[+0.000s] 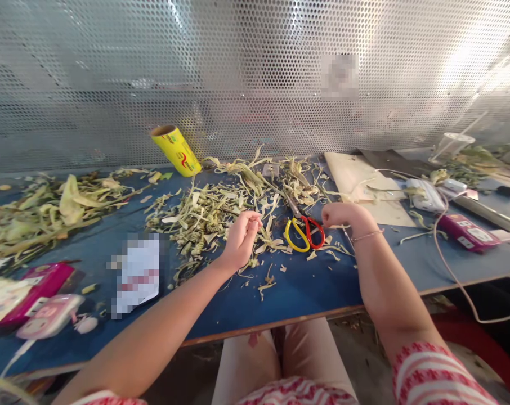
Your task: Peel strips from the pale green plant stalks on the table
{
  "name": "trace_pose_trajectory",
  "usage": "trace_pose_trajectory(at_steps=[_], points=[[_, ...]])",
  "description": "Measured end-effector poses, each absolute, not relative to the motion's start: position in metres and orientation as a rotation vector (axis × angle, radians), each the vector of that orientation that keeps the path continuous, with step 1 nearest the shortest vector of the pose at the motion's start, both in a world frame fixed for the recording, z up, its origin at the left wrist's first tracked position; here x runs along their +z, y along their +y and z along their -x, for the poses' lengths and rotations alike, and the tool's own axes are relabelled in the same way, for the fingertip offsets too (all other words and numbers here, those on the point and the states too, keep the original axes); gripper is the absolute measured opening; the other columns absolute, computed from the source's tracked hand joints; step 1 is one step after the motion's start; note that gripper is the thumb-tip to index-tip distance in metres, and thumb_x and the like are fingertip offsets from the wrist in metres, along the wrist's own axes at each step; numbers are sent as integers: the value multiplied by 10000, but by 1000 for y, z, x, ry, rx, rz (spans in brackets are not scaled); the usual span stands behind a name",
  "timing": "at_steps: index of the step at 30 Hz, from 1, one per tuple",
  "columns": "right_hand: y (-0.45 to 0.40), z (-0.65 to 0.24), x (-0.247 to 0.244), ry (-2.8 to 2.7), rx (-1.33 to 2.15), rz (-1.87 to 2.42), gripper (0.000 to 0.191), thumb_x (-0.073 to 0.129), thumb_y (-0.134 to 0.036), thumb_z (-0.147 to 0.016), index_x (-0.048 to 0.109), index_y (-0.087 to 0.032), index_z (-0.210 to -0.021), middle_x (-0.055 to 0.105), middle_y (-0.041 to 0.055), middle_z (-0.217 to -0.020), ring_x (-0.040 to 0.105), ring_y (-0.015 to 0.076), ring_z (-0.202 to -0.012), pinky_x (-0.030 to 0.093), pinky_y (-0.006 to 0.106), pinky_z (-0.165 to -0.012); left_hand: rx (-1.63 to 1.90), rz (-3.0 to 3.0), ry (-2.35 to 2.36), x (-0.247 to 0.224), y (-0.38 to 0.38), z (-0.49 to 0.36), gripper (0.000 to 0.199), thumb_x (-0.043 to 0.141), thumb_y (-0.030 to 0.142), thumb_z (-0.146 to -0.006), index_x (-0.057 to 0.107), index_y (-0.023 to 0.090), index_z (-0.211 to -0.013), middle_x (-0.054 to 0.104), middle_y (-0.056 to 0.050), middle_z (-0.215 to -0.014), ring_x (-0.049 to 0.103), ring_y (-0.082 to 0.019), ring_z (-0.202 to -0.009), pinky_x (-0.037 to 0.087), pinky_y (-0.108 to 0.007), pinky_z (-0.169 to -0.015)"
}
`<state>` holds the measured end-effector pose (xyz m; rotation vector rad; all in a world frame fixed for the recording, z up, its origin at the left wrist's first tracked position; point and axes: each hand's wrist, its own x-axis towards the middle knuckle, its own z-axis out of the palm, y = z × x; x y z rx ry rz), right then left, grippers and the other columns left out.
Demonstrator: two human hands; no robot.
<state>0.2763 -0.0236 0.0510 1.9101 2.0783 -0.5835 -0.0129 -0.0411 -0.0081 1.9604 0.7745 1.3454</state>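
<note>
Head view, centre: left hand (240,239) half-curled by dried leaves (204,214); right hand (343,216) curled beside scissors (308,232); any grip unclear; keep fingers off blades (294,206).

A person's bare arms reach forward from patterned short sleeves, the left hand (243,239) with its fingers loosely curled and thumb lying alongside them, the right hand (341,215) bent inward at the wrist, its fingers folded into a fist, the two hands well apart.
</note>
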Motion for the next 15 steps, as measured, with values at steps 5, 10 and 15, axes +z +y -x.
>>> trace_pose_trajectory(at_steps=[5,10,15], points=[[-15,-282,54,2144,146,-2857,128,480,-140,-777,602,-157,-743,659,119,-832,595,205,-765,435,311,-672,1335,-1936,805,-7,-41,13,287,388,435,-927,512,198,-1032,590,-34,-824,555,-134,-743,466,-304,-697],[-3,-262,48,2806,-597,-3225,48,524,-226,-785,482,-202,-781,536,-19,-633,501,119,-563,427,248,-581,1298,-1828,834,-6,-40,11,266,437,433,-905,517,198,-1001,567,-25,-795,551,-135,-727,468,-301,-692],[-6,-235,34,2791,-982,-2727,61,532,-205,-786,500,-194,-836,525,-25,-633,501,122,-542,455,269,-574,1309,-1727,912,-9,-33,10,202,531,358,-858,518,195,-976,532,-21,-831,547,-122,-724,475,-282,-686]])
